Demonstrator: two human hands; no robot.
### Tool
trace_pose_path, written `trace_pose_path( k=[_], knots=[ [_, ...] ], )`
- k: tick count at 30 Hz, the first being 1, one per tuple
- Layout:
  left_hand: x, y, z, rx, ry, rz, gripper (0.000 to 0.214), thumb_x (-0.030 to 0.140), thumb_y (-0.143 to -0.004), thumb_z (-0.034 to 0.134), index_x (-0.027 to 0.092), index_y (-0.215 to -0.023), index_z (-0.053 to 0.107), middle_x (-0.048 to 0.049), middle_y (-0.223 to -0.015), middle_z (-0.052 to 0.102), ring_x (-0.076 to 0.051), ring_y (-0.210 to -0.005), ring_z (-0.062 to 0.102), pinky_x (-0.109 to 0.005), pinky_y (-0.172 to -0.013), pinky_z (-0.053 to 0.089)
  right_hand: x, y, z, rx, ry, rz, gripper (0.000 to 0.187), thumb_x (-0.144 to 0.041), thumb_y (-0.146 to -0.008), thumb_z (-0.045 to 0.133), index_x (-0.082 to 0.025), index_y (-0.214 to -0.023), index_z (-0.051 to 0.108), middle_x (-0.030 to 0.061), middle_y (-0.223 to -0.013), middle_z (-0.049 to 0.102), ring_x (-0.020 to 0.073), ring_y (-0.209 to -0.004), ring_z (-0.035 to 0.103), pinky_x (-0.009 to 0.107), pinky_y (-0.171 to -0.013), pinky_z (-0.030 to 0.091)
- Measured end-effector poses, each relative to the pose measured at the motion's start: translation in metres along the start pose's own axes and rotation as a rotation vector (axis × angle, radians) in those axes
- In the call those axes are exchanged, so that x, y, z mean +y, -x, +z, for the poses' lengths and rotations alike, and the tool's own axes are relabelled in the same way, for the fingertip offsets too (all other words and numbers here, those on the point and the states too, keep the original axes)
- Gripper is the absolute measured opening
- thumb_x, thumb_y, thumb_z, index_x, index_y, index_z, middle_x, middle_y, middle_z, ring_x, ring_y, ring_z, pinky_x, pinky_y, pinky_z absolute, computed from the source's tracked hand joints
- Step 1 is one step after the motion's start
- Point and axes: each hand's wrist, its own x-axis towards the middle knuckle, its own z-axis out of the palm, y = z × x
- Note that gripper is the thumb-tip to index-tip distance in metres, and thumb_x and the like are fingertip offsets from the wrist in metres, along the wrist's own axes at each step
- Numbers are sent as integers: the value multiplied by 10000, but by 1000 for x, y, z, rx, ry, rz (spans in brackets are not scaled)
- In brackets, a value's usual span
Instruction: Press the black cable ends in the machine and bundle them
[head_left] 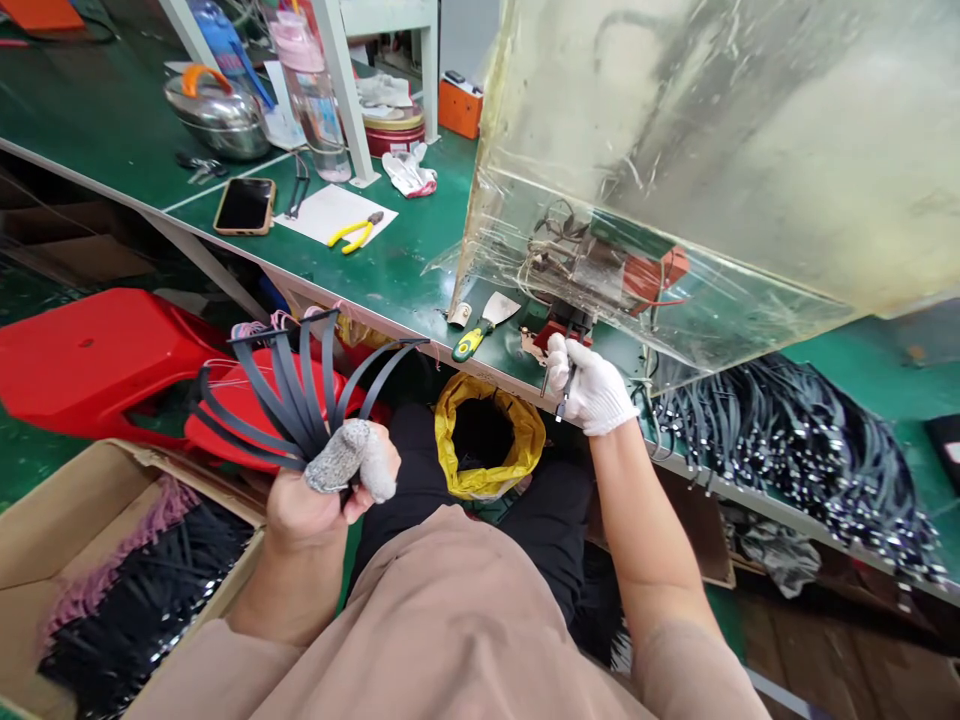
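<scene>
My left hand (335, 486), with grey finger covers on some fingers, is closed around the lower ends of several flat black cables (289, 385). They fan out upward, and thin pink and white wires show at their far tips. My right hand (592, 385) wears a white glove and pinches a dark cable (565, 395) with a metal connector end pointing down. It is at the table's front edge, right before a small machine with a red base (559, 332), partly hidden behind a clear plastic shield (645, 200). A scraper (484, 327) with a green and yellow handle lies just left of it.
A large pile of cables (795, 450) hangs over the table edge at right. Between my legs stands a bin with a yellow liner (444, 440). A cardboard box (67, 530) of cables and red stools (105, 350) are at left. Yellow pliers (356, 232) and a phone (245, 206) lie farther back.
</scene>
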Motion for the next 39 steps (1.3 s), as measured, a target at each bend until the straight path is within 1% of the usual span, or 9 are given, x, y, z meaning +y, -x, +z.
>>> trace_pose_path(
  k=[6, 16, 21, 24, 26, 28, 30, 33, 39],
  knots=[
    [3, 1, 0, 31, -8, -31, 492, 524, -860, 670, 200, -491, 645, 21, -298, 323, -78, -241, 291, -211, -269, 163, -2, -2, -2, 20, -48, 37, 104, -166, -999, 485, -146, -1014, 586, -2, -735, 649, 69, -564, 593, 113, -469, 534],
    [1, 3, -4, -40, 29, -44, 453, 471, -890, 650, 203, -524, 647, 15, -337, 349, -77, -288, 329, -204, -316, 237, -2, -4, 1, 50, -26, 32, 157, -168, -1020, 452, -143, -987, 604, -4, -703, 641, 59, -536, 563, 104, -452, 511],
    [-3, 6, -5, 29, -39, -99, 524, 572, -822, 692, 204, -461, 601, 19, -296, 324, -81, -258, 300, -205, -283, 187, -1, 4, -6, -29, 65, -5, 98, -230, -1006, 551, -176, -973, 626, -21, -755, 667, 48, -565, 583, 97, -480, 509],
    [-15, 13, -8, 56, -55, -254, 590, 676, -736, 723, 196, -446, 538, 28, -290, 334, -77, -258, 298, -205, -286, 201, 22, 16, -21, -214, 171, 100, 300, -473, -946, 653, -181, -1013, 636, 0, -767, 683, 100, -578, 632, 189, -473, 553],
    [-32, 18, -8, 50, -92, -441, 610, 722, -718, 709, 182, -478, 557, 21, -327, 409, -65, -270, 299, -202, -287, 202, 49, 23, -33, -372, 269, 273, 537, -641, -835, 713, -154, -1048, 644, 61, -807, 717, 181, -625, 691, 300, -491, 597],
    [-57, 25, -9, -5, -168, -630, 626, 734, -752, 668, 154, -522, 616, 0, -386, 489, -53, -289, 322, -195, -296, 199, 79, 25, -43, -430, 280, 399, 668, -723, -807, 683, -123, -1097, 647, 137, -913, 746, 252, -734, 738, 395, -582, 637],
    [-85, 33, -11, -87, -253, -763, 637, 719, -789, 634, 124, -563, 665, -15, -430, 526, -47, -314, 359, -186, -317, 212, 106, 21, -48, -347, 192, 373, 635, -707, -884, 598, -126, -1136, 645, 162, -1044, 746, 262, -867, 750, 432, -725, 651],
    [-122, 46, -17, -153, -353, -873, 604, 674, -802, 626, 113, -585, 673, -10, -457, 529, -44, -338, 375, -180, -345, 239, 132, 6, -55, -132, 77, 214, 486, -618, -954, 559, -168, -1112, 651, 113, -1092, 744, 221, -916, 742, 411, -820, 643],
    [-149, 61, -27, -215, -452, -937, 561, 642, -823, 592, 124, -619, 657, 8, -474, 509, -52, -347, 361, -190, -356, 239, 142, -18, -71, 100, 115, 97, 263, -352, -867, 776, -173, -998, 635, 20, -864, 728, 145, -729, 699, 310, -706, 637]
  ],
)
